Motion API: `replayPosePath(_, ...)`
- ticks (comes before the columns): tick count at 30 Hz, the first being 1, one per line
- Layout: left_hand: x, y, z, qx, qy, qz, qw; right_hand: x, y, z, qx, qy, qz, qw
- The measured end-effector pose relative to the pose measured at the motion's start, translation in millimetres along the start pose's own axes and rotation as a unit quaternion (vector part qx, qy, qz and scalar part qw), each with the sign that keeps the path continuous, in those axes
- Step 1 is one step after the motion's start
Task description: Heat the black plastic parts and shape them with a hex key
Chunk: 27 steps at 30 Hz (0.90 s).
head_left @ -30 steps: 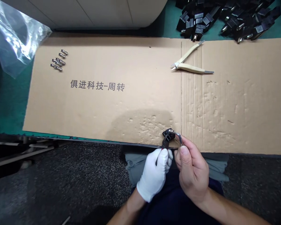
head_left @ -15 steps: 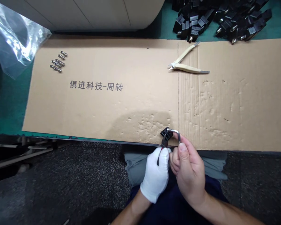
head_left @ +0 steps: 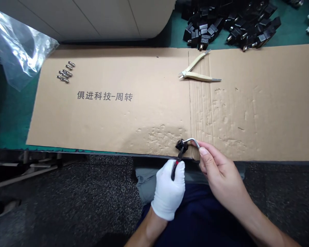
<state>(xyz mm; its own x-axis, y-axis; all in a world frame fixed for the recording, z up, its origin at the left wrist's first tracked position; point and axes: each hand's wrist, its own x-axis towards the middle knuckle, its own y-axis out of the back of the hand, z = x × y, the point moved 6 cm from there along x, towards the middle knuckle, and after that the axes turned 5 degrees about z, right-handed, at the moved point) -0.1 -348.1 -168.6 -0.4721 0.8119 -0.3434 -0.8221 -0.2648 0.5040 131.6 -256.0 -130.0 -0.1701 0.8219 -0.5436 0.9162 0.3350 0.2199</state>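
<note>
My left hand [head_left: 168, 190], in a white glove, is closed around the handle of dark pliers [head_left: 179, 157] with a bit of red on them. Their tip meets a small black block-shaped part [head_left: 181, 145] at the near edge of the cardboard. Bare and pinching, my right hand [head_left: 218, 168] grips a bent metal hex key [head_left: 195, 141]. The key's far end reaches the top of the black part; its exact seat there is too small to make out.
A cardboard sheet [head_left: 105, 120] covers the table. On it lie cream-handled cutters [head_left: 198, 75] and several small metal pins [head_left: 64, 73]. Black parts [head_left: 203, 32] are heaped at the back. A clear plastic bag [head_left: 20, 51] and a grey casing [head_left: 105, 17] stand at the far left.
My right hand has shifted right, away from my left hand, and the hex key has swung with it. The black part has turned slightly. The whole view has shifted a little.
</note>
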Motion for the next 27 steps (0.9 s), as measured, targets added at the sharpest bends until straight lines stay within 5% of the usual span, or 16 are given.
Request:
replayPosePath(6,0.1,0.9,2.9,0.025,-0.019,0.009,0.999,9.6,8.4,-12.9,-0.139,0.061,-0.005,0.988)
replayPosePath(14,2.4,3.4,3.3,0.031,-0.027,0.007,0.999,15.4,11.7,-20.5,-0.158,0.061,-0.026,0.985)
replayPosePath(20,5.1,6.8,2.1,0.038,-0.046,-0.005,0.998,29.1,19.1,-31.8,-0.2,0.081,-0.093,0.972)
replayPosePath(27,8.4,10.5,2.6,0.051,-0.065,-0.028,0.996,53.9,25.1,-47.4,-0.325,0.125,-0.181,0.92)
